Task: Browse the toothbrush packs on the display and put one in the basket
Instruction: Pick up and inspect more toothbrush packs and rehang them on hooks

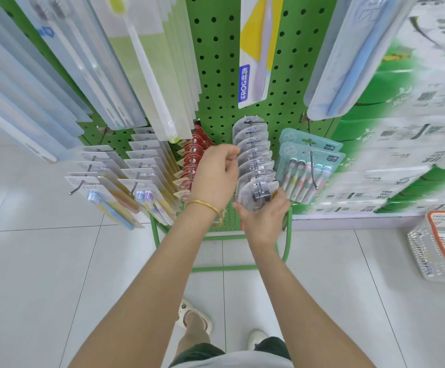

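A green pegboard display [216,75] carries hooks full of toothbrush packs. On the middle hook hangs a row of clear grey packs [253,152]. My left hand [216,176], with a gold bangle on the wrist, has its fingers curled and pinches the edge of one pack midway along that row. My right hand [265,213] holds the frontmost grey pack [258,193] from below, thumb and fingers round its lower part. The white basket [439,248] with an orange rim stands on the floor at the far right.
Red packs [189,166] hang left of my left hand and a teal multi-brush pack [306,171] hangs right of the grey row. Long single-brush packs [147,62] hang overhead. Stacked white and green cartons [407,128] fill the right. My feet stand on white floor tiles [43,261].
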